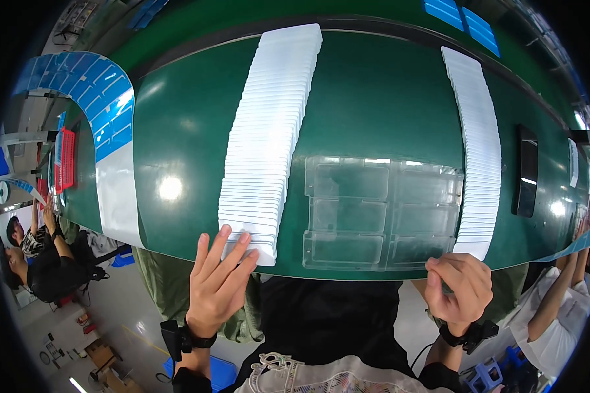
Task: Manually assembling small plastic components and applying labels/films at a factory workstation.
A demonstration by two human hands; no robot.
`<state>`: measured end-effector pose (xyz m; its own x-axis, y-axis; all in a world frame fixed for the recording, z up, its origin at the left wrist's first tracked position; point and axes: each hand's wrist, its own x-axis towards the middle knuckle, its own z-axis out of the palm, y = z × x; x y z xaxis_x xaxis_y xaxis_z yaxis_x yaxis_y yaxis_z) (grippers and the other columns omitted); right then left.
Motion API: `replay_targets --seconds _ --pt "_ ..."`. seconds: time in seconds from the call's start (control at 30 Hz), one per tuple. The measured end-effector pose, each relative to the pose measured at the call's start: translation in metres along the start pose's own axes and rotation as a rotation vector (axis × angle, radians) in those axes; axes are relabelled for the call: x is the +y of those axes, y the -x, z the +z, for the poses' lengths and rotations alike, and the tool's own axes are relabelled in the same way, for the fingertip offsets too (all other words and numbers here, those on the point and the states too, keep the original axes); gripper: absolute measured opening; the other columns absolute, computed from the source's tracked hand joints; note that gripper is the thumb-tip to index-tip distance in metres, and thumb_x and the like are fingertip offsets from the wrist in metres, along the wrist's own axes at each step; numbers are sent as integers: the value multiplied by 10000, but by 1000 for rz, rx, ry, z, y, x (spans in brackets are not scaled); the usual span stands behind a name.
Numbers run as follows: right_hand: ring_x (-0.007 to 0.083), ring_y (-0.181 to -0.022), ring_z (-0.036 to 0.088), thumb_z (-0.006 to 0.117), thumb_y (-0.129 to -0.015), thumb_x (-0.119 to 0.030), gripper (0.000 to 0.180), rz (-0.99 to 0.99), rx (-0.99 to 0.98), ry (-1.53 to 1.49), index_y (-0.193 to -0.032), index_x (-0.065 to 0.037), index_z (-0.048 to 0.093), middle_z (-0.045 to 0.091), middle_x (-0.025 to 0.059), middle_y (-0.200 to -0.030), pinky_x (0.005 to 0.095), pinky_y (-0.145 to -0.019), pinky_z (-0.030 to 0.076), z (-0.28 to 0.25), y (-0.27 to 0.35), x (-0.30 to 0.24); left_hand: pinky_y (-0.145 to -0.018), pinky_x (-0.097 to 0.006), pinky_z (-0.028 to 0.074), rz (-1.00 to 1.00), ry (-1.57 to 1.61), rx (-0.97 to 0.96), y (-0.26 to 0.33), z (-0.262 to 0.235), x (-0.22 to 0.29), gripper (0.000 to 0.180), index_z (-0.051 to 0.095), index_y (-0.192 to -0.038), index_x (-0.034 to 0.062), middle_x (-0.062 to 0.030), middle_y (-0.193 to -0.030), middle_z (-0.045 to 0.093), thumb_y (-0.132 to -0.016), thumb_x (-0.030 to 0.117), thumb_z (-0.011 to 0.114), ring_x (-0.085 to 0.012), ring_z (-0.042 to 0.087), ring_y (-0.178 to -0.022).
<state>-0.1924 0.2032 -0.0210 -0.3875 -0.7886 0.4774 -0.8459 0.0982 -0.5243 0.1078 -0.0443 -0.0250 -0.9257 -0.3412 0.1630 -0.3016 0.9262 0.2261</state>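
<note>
A long row of overlapping thin white rounded-corner cards (265, 118) runs away from me, left of centre. My left hand (219, 281) lies with spread fingers on the near end of that row, its fingertips touching the lowest cards. A clear plastic tray (388, 216) with several rectangular recesses lies flat between this row and a second, narrower row of white cards (480, 144) on the right. By the tray's near right corner and the second row's near end is my right hand (462, 288), fingers curled in. Whatever its fingertips may hold is hidden.
Everything lies on a green tabletop (170, 137). A black phone-like slab (526, 170) is right of the cards. On the left, a curving strip of blue-and-white sheets (108, 98) hangs over the table, near a red basket (65, 159). Other people (42, 268) sit at both sides.
</note>
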Motion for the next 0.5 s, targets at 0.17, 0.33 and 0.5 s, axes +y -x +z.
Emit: replay_targets --seconds 0.17,0.33,0.5 --pt "225 -650 708 787 -758 25 192 7 13 24 -938 -30 750 714 50 -757 302 -567 541 -2 -1 3 -1210 -594 377 17 -8 -13 5 -1 -1 379 765 -1210 87 -110 -1388 720 -843 -2 800 -405 585 -1416" --pt "245 -651 707 793 -756 40 212 14 19 83 -955 -16 745 703 66 -746 330 -581 560 -16 -4 4 -1114 -540 462 -6 142 75 -10 -7 6 400 754 -1181 89 -100 -1289 748 -804 -27 824 -385 656 -1178" --pt "260 -698 694 826 -722 81 301 104 107 216 -1002 -11 763 714 81 -814 343 -614 546 -49 0 24 -934 -444 475 -190 196 -9 -15 -25 11 504 669 -1263 19 -125 -1077 682 -791 -112 787 -347 599 -1031"
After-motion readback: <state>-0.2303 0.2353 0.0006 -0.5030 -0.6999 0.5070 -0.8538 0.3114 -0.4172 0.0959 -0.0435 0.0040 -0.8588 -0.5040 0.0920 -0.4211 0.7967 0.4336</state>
